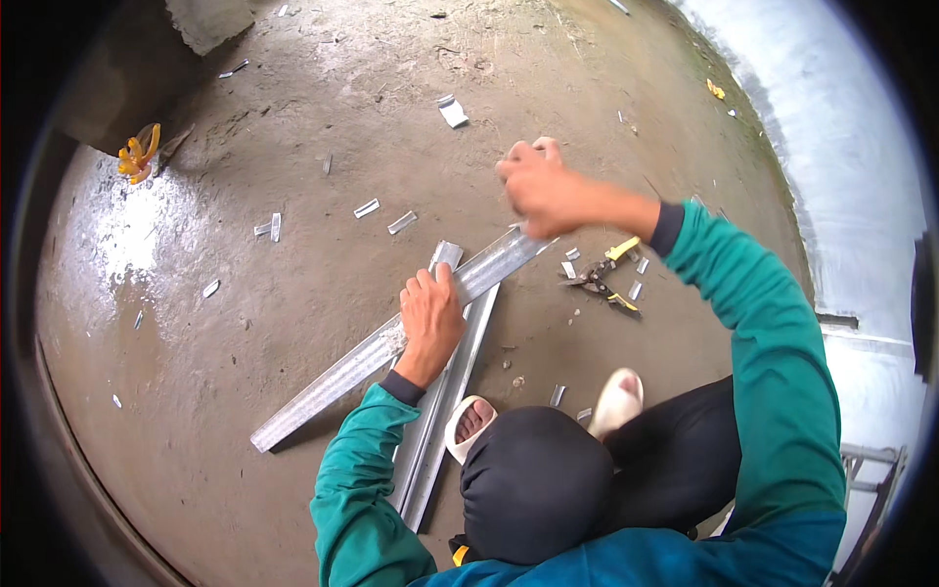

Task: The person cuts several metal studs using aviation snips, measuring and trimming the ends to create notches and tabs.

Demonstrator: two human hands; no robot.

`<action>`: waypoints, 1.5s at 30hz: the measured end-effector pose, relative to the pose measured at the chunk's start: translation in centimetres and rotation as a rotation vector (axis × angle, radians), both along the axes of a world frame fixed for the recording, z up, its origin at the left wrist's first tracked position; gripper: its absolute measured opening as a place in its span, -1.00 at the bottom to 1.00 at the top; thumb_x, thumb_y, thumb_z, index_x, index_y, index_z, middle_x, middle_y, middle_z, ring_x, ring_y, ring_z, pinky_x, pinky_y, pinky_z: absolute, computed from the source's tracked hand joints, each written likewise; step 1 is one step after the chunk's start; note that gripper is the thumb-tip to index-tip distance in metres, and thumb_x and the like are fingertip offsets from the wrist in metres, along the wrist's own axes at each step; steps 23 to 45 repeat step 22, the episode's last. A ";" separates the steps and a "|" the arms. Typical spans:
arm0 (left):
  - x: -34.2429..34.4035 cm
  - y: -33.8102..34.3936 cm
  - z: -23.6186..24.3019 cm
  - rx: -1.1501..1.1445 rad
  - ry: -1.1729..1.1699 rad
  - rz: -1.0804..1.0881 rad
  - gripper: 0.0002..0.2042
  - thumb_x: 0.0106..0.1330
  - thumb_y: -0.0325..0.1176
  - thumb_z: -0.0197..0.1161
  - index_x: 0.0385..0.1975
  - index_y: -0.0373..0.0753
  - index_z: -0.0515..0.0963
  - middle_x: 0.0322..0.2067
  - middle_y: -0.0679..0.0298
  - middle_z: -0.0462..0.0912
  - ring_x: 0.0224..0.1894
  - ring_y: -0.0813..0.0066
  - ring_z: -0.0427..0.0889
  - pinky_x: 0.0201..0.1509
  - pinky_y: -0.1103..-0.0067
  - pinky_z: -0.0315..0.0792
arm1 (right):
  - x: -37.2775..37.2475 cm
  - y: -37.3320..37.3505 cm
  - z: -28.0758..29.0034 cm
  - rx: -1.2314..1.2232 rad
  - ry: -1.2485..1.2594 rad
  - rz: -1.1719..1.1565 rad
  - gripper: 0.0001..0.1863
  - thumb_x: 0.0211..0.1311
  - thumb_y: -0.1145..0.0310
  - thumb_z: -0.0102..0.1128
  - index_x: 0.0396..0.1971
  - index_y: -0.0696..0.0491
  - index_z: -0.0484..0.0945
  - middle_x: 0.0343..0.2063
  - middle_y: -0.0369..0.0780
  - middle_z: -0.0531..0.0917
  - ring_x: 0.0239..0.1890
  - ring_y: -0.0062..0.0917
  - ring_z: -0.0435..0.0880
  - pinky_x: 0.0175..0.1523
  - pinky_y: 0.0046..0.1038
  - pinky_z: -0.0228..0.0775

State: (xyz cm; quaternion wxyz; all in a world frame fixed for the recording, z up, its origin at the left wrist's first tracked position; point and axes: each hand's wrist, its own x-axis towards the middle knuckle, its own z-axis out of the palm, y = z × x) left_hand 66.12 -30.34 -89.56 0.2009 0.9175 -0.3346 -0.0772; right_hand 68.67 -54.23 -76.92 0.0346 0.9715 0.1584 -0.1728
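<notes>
A long silvery metal channel [337,386] lies slantwise across the floor in front of me, its far end raised toward the right. My left hand [430,318] is wrapped round its middle. Just above the far end is my right hand [548,191], fingers curled and slightly blurred; whether it grips the channel's end or a small piece is hidden. Under the held channel, more metal channels [445,421] run toward my left foot. Right of the held channel, tin snips [602,279] with yellow and black handles rest on the floor, jaws pointing left.
Small cut metal offcuts [402,223] are scattered over the wet concrete floor [245,323]. An orange-yellow object [139,154] stands at the far left by a dark block. A pale wall [841,176] closes the right side. My feet in cream slippers [618,401] are close to the channels.
</notes>
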 end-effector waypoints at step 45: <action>3.2 -4.9 4.6 0.409 -0.160 0.248 -0.71 0.10 -0.45 0.27 -0.17 -0.25 0.41 -0.29 0.02 0.50 -0.22 0.08 0.57 -0.18 0.21 0.42 | 10.2 -6.0 0.4 0.223 0.422 -0.329 -0.73 -0.06 0.18 0.45 -0.39 0.03 0.79 -0.22 -0.04 0.73 -0.09 -0.23 0.65 0.00 -0.25 0.42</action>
